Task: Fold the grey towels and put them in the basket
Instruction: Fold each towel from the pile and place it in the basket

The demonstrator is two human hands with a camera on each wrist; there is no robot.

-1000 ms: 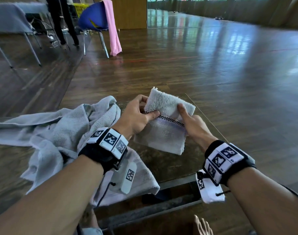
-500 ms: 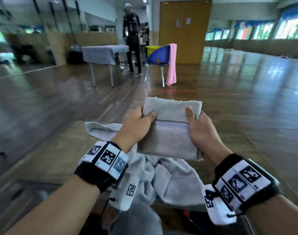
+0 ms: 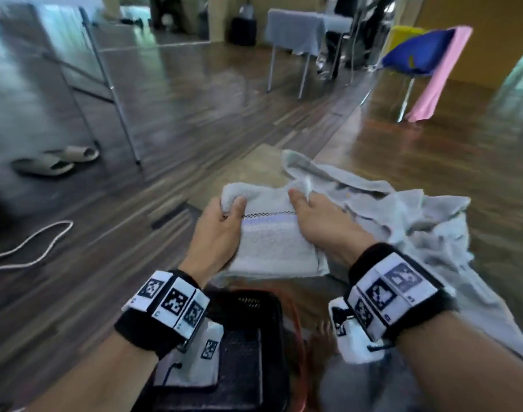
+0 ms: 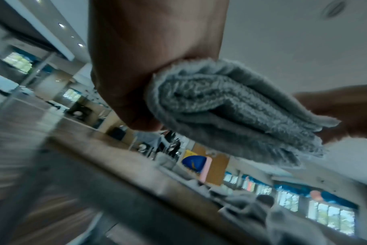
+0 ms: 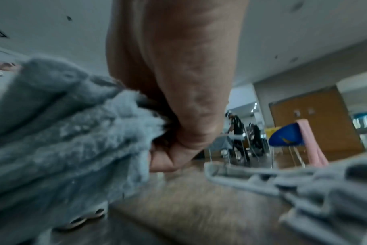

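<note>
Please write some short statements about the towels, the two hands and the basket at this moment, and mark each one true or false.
1. Both hands hold the folded grey towel. True: the left hand and the right hand grip its two sides.
2. The folded towel already lies inside the basket. False: it is held in the air beyond the basket.
3. An unfolded grey towel lies on the table, to the right of the hands. True.
4. The chair in the background carries a green cloth. False: the cloth is pink.
</note>
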